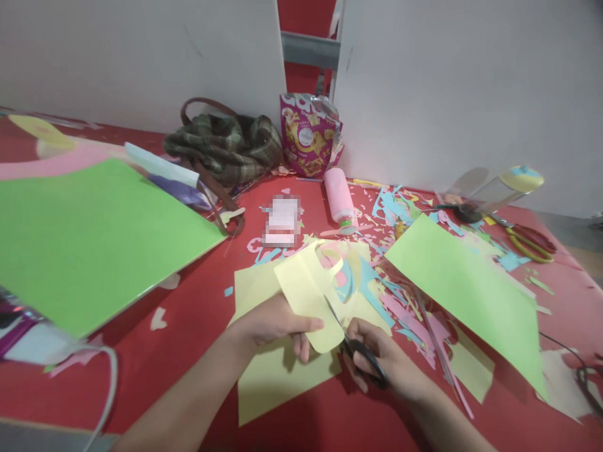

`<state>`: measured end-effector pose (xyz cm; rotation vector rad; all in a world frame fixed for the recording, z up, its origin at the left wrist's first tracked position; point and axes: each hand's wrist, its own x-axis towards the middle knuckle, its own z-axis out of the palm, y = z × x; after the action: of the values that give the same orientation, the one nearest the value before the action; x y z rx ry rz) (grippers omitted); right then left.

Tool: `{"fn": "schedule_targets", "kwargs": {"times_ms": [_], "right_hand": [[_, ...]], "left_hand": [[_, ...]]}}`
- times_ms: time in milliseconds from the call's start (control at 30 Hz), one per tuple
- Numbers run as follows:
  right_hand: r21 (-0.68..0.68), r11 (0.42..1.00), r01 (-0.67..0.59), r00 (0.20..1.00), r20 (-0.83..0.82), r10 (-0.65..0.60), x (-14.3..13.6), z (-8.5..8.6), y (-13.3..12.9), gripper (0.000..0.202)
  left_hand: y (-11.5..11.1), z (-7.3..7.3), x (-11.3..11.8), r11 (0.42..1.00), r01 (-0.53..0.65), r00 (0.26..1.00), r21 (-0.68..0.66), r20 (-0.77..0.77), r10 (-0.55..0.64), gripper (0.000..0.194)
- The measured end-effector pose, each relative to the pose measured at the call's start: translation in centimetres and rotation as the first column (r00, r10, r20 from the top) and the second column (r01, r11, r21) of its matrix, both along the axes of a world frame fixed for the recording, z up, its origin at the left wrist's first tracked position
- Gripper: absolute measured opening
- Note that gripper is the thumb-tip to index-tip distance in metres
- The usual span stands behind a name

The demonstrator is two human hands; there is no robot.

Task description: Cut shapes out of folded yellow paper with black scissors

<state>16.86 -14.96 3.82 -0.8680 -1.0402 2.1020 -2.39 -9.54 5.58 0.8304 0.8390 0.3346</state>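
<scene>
My left hand [289, 328] pinches a pale yellow sheet of paper [304, 279], thumb on top and fingers underneath. The sheet has a rounded lower corner, and a thin curled strip hangs at its upper right. In my right hand [372, 355] is a pair of black-handled scissors [370, 364], its blades at the right edge of the yellow paper. Whether the blades are fully closed is hard to make out. Beneath both hands more pale yellow paper [277, 389] lies flat on the red table [198, 351].
Green sheets lie at left [108, 232] and right [471, 295]. Colored paper scraps [409, 314] spread across the right side. Behind stand a pink bottle [339, 194], a purple snack bag [308, 135] and a plaid bag [226, 144]. Yellow-and-red-handled scissors [530, 243] rest near a clear container [502, 191].
</scene>
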Motion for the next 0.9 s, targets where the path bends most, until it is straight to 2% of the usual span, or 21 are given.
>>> {"fn": "schedule_targets", "kwargs": {"times_ms": [433, 900], "right_hand": [[-0.019, 1.0, 0.002, 1.0, 0.025, -0.001, 0.09, -0.17, 0.01, 0.029], [-0.042, 0.998, 0.038, 0.998, 0.044, -0.036, 0.09, -0.01, -0.01, 0.035]], "left_hand": [[-0.01, -0.64, -0.16, 0.999, 0.001, 0.999, 0.032, 0.034, -0.002, 0.016], [0.05, -0.79, -0.28, 0.999, 0.015, 1.0, 0.028, 0.016, -0.015, 0.022]]}}
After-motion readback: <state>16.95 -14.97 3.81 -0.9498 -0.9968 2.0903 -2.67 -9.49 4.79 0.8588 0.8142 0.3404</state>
